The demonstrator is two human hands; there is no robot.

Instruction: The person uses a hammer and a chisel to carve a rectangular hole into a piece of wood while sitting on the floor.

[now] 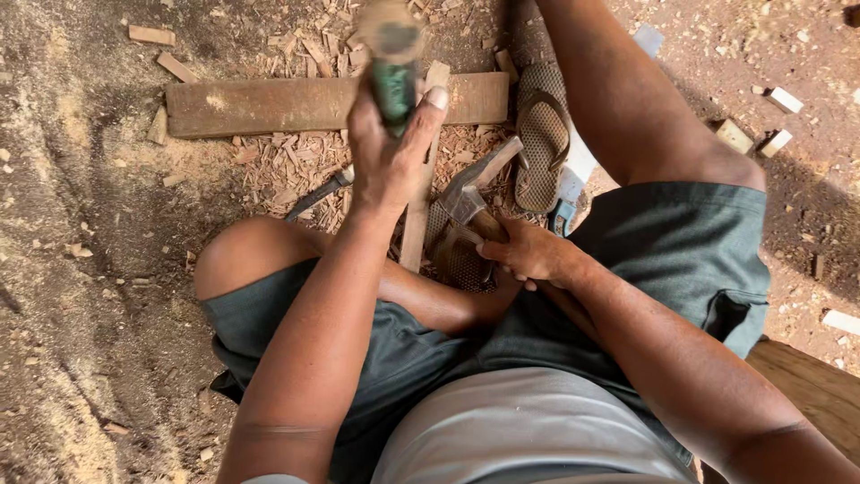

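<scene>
Head view of a seated person working on bare, sawdust-strewn ground. Upper left of the frame: a flat wooden plank [296, 105] lies crosswise amid wood chips [296, 166], with loose offcuts [150, 35] scattered beyond it. Upper centre: the left hand [387, 152] is clenched around a green-handled tool [394, 67], raised toward the camera and blurred; its working end cannot be made out. Just below that hand, a narrow wooden strip [415, 229] runs up and down between the knees, and a dark metal tool [318, 194] lies on the chips to its left. Centre: the right hand [528, 253] grasps a wedge-shaped wood piece [473, 184], fingers curled around its lower end, holding it tilted over a sandal [459, 260] underfoot. Right of centre: a second sandal [542, 143] is on the other foot, with a pale flat object [573, 170] beside it.

Hazards, as judged: the raised tool stands above the supporting fingers, so a misdirected stroke could strike them. The wedge rests on a soft sandal rather than a firm block and may shift. Bare legs flank the work, exposed to a glancing tool or flying chips.
</scene>
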